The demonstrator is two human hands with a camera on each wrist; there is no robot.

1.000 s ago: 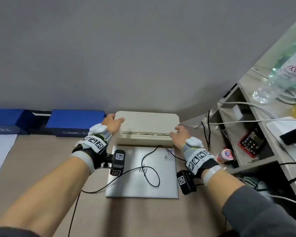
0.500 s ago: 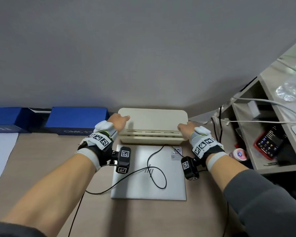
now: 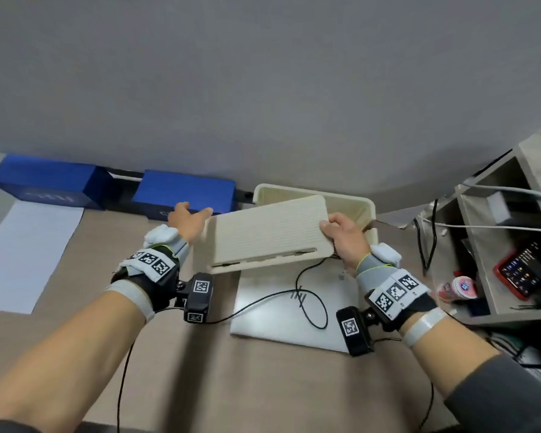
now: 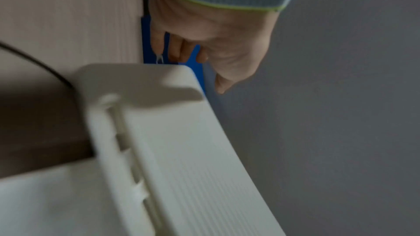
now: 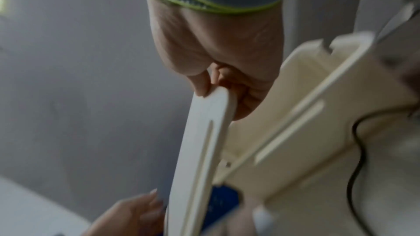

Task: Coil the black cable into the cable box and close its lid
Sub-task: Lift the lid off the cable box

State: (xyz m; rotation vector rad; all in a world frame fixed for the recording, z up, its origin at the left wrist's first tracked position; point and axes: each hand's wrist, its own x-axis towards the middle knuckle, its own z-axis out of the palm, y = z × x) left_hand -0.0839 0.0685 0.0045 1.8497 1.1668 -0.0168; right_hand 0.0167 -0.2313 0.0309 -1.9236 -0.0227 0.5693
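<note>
The cream cable box (image 3: 365, 210) stands open against the wall, and what lies inside it cannot be seen. Its ribbed lid (image 3: 263, 234) is off and tilted above the box's front. My left hand (image 3: 190, 220) holds the lid's left end between thumb and fingers. My right hand (image 3: 344, 237) grips the right end. The black cable (image 3: 313, 295) loops loosely over the laptop in front of the box. In the right wrist view my right hand (image 5: 216, 60) pinches the lid (image 5: 200, 150) beside the box (image 5: 318, 96). In the left wrist view my left hand (image 4: 204, 46) sits at the end of the lid (image 4: 193, 168).
A closed silver laptop (image 3: 272, 323) lies on the wooden desk under the cable. Blue boxes (image 3: 185, 192) line the wall at the left, with a white sheet (image 3: 22, 257) near them. A shelf unit at the right holds a phone (image 3: 525, 273), cables and a small bottle (image 3: 459, 285).
Both hands were at the ends of the lid on the shut box. The lid has come up off the box and tilted toward me, leaving the box open.
</note>
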